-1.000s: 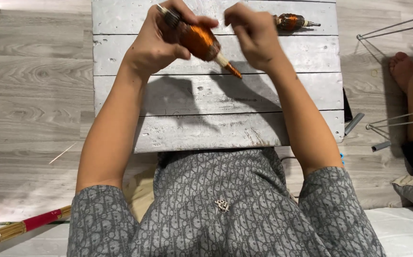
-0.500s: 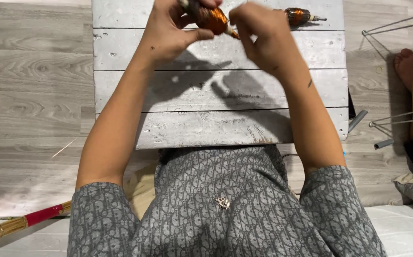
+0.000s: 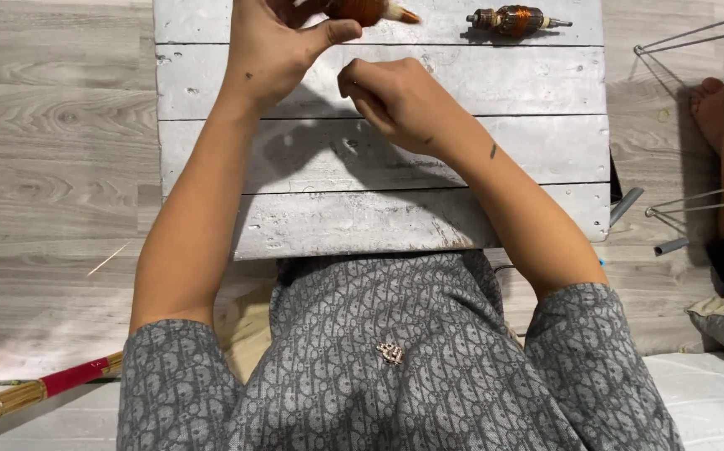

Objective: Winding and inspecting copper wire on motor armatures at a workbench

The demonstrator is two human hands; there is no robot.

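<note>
Hands work over a low tabletop (image 3: 379, 200) of four whitewashed wooden planks, its paint chipped and pitted. Left hand (image 3: 283, 46), at the far edge left of centre, grips an orange-brown motor armature (image 3: 362, 10) with glossy copper-coloured windings; the thumb presses its underside, the other fingers curl around it, and its pale shaft end with an orange tip points right. Most of this piece is cut off by the top of the view. Right hand (image 3: 399, 100) hovers just below and beside it, over the second plank, holding nothing visible, fingers curled loosely inward toward the palm. A second armature (image 3: 514, 20), banded brown and orange with a thin metal shaft, lies on the far plank toward the far right corner. Both forearms are bare; the shirt (image 3: 395, 359) is grey, with a small woven repeat pattern. Grey wood-grain flooring (image 3: 53, 167) surrounds the tabletop. A bamboo stick (image 3: 40, 394) with a red band lies at lower left.
</note>
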